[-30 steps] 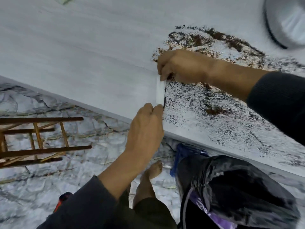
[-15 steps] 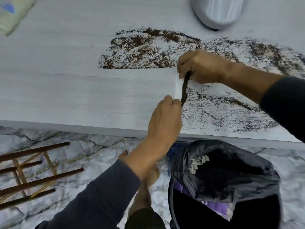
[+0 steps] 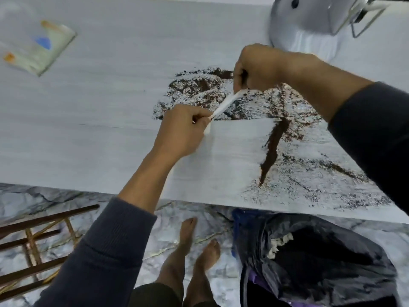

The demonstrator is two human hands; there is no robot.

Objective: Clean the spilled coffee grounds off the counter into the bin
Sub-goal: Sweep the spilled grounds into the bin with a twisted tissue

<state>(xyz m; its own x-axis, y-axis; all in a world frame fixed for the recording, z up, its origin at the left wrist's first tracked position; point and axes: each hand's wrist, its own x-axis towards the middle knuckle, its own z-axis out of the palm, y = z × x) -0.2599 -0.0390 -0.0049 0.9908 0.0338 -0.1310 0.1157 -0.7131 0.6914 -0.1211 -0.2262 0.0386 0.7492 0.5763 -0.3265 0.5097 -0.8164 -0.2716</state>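
I've got the white strip (image 3: 223,102) stretched between both hands over the middle of the spill. My left hand (image 3: 183,129) pinches its near end, fingers curled tight around it; my right hand (image 3: 256,67) grips the far end the same way, closed on it near the upper centre of the frame. The strip hangs at a slant, and I can't tell whether its edge is touching the counter (image 3: 110,134) right now.

Where things stand: a patch of counter below the strip, centre frame, looks scraped nearly bare. To its right the coffee grounds (image 3: 272,147) are banked into 1 dark ridge running down toward the counter edge. That's partial progress, I'd say, not much more.

Plenty is left. A thick smear sits just above and left of the strip, a speckled film spreads across the right side, and fine specks reach the counter's front edge at lower right.

The bin (image 3: 321,262), lined with a black bag, waits on the floor right below that edge, lower right of the frame. I can't tell how much has gone in yet. Upper left there's a folded packet (image 3: 37,49); upper right, a metal container (image 3: 309,21).
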